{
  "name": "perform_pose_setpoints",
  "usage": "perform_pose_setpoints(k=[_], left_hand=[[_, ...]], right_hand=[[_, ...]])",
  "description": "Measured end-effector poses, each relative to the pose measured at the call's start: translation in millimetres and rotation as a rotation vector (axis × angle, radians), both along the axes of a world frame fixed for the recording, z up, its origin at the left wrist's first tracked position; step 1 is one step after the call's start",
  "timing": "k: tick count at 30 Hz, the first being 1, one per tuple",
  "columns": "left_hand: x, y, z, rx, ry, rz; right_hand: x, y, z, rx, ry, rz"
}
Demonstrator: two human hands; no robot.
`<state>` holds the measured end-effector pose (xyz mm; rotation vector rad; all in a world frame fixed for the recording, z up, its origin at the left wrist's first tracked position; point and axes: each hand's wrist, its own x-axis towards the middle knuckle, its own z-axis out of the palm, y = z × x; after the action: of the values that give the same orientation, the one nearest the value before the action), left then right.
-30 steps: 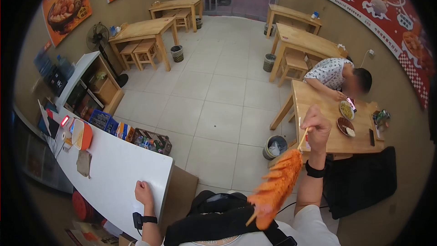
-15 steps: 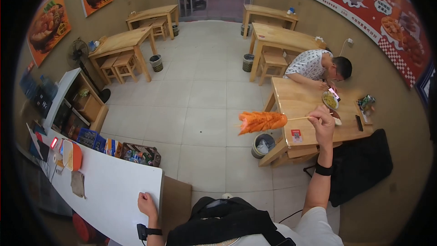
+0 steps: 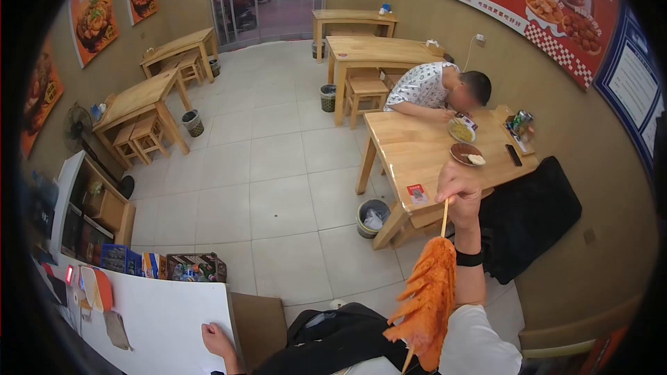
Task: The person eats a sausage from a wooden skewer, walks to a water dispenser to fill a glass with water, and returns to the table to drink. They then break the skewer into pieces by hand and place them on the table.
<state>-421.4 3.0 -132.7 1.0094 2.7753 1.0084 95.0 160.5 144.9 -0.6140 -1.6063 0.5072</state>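
Note:
My right hand (image 3: 458, 196) pinches the upper end of a thin wooden stick, in front of the near corner of a wooden table (image 3: 410, 146). Orange-red, ridged food (image 3: 429, 295) is threaded on the stick and hangs below the hand, close to the camera and tilted down to the left. My left hand (image 3: 217, 340) rests as a loose fist at the right edge of the white counter (image 3: 167, 319). Its fingers are curled, and whether anything is inside them is hidden.
Another person (image 3: 434, 90) leans over a plate of food (image 3: 461, 130) at the table. A brown plate (image 3: 467, 154) and a black phone (image 3: 513, 155) lie nearer. Beside the table are a bin (image 3: 374, 219) and a black-covered chair (image 3: 531, 215). Crates (image 3: 196, 267) stand behind the counter.
The skewer has swung from pointing left to hanging downward, nearer the camera. My right hand has moved slightly left and down. The view has turned right, and the brown plate shows more fully.

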Motion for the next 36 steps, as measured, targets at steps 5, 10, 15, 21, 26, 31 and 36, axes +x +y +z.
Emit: perform_pose_setpoints(k=[5, 10, 15, 21, 26, 31, 36], left_hand=[[0, -1, 0, 0.017, -0.010, 0.004], [-2, -1, -4, 0.036, 0.019, 0.001], [-4, -1, -8, 0.059, 0.048, -0.015], [-4, -1, -8, 0.035, 0.038, -0.002], [-5, -2, -11, 0.076, 0.037, -0.032], [-7, -4, -9, 0.010, 0.042, -0.030], [-13, -5, -18, 0.071, 0.087, -0.102]], right_hand=[[-4, -1, -3, -0.006, 0.031, 0.032], [-5, -1, -2, 0.014, 0.020, 0.046], [-9, -5, -1, 0.035, 0.007, 0.060], [-14, -13, 11, 0.096, -0.062, 0.117], [-21, -20, 17, 0.085, -0.024, 0.167], [-23, -22, 18, 0.068, -0.007, 0.157], [-20, -15, 16, 0.106, -0.046, 0.222]])
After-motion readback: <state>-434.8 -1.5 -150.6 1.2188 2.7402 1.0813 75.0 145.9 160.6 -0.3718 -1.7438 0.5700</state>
